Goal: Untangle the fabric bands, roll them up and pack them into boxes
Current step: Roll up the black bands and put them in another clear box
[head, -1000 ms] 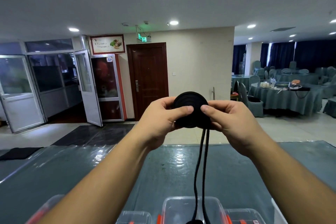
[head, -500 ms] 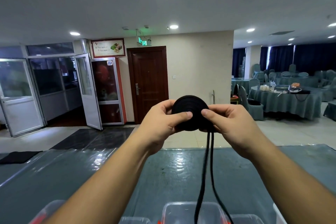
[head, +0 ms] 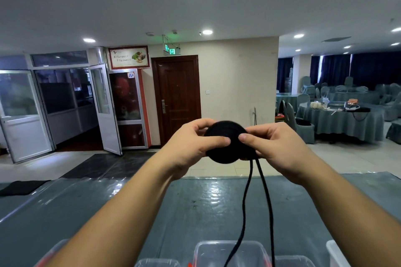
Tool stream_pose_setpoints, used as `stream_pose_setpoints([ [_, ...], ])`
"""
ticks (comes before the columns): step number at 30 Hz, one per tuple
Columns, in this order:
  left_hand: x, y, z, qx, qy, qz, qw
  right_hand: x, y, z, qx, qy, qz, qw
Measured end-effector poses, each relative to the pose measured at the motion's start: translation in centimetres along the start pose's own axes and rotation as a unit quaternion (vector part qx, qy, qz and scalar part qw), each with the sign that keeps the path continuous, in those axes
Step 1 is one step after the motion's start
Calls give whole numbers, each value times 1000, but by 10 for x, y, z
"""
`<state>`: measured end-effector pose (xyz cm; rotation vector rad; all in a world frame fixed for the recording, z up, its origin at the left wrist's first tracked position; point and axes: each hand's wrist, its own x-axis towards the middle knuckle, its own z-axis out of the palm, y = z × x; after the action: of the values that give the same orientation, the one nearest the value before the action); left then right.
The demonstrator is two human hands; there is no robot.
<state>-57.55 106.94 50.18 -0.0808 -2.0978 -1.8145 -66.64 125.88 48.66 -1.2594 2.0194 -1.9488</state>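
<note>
Both grips pinch the black rolled band point(head: 226, 142) in the air above the surface point(head: 206, 208): left hand point(head: 191, 145) and right hand point(head: 275, 147), thumbs pressed on its face; two loose strands point(head: 247, 191) hang toward the clear boxes point(head: 217, 251) at the near edge

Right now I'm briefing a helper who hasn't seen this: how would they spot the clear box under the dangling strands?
Start at the grey-green table and go to its near edge. Among the clear boxes there, it is the middle clear box, right under the black roll; only it has the two black strands hanging into it.
</note>
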Motion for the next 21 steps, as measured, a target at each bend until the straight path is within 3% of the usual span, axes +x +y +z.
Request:
stream_pose_setpoints([
  [3, 0, 6, -7, 27, -24, -10, 999, 0, -1, 1, -3, -10, 0, 1000],
  [9, 0, -6, 3, -107, 23, 2, 994, 0, 2, 12, 79, 48, -11, 996],
  [15, 0, 2, -10, 46, -42, -16, 998, -1, -1, 3, -17, -29, 9, 999],
  [21, -1, -2, 1, -42, -17, -4, 999, 0, 0, 4, 57, 27, 1, 998],
])
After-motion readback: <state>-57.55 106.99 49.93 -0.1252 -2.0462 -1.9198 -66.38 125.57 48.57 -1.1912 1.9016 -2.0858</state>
